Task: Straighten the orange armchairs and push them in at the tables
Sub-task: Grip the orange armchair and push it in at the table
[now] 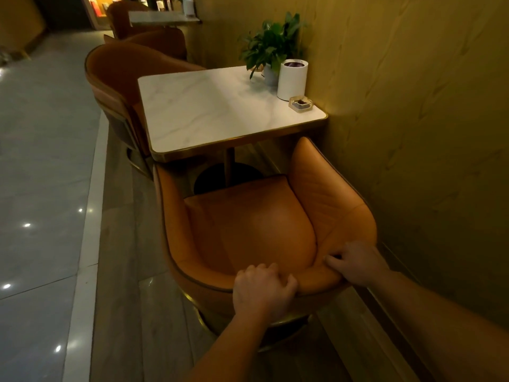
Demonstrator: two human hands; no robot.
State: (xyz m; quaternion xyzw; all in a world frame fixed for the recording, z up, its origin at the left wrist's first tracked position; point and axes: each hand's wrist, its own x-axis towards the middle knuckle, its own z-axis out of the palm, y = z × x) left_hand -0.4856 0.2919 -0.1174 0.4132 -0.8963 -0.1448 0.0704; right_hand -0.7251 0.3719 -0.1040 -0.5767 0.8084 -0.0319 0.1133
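Gripping the near orange armchair (256,224) backrest at lower centre, left hand (263,292) and right hand (355,263) curl over its rim; the marble surface (209,111) sits just above.

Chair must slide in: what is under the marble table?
A gold pedestal post on a dark round base. The tabletop hides the post's top; the armchair seat covers the base's near edge.

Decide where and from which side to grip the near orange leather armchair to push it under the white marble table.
Grip the orange leather armchair by its curved back rim, from behind, hands either side of centre, as the left hand and right hand do. It lies farthest from the white marble table, so pushing likely drives the chair straight in.
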